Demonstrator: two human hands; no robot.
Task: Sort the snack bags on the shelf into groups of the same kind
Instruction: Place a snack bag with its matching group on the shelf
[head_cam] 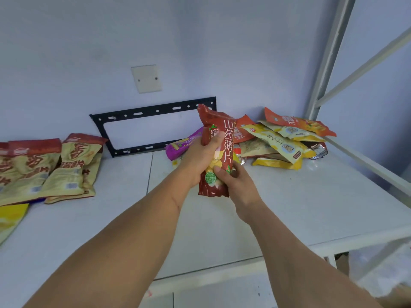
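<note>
A dark red snack bag (pixel 220 130) with white characters stands upright above the white shelf (pixel 311 196), near its middle. My left hand (pixel 200 157) grips the bag around its middle. My right hand (pixel 235 181) holds its lower end from the right. Behind them, at the back right, lies a mixed heap: yellow bags (pixel 280 143), orange bags (pixel 300 122) and a purple bag (pixel 180 144). At the far left lies a group of tan bags with red tops (pixel 66 167), overlapping one another. A yellow bag (pixel 10 218) lies at the left edge.
A black metal bracket (pixel 155 110) leans on the back wall, below a blank wall plate (pixel 146 78). White shelf posts and braces (pixel 329 58) rise at the right. The shelf's front edge runs below my forearms, with floor beneath.
</note>
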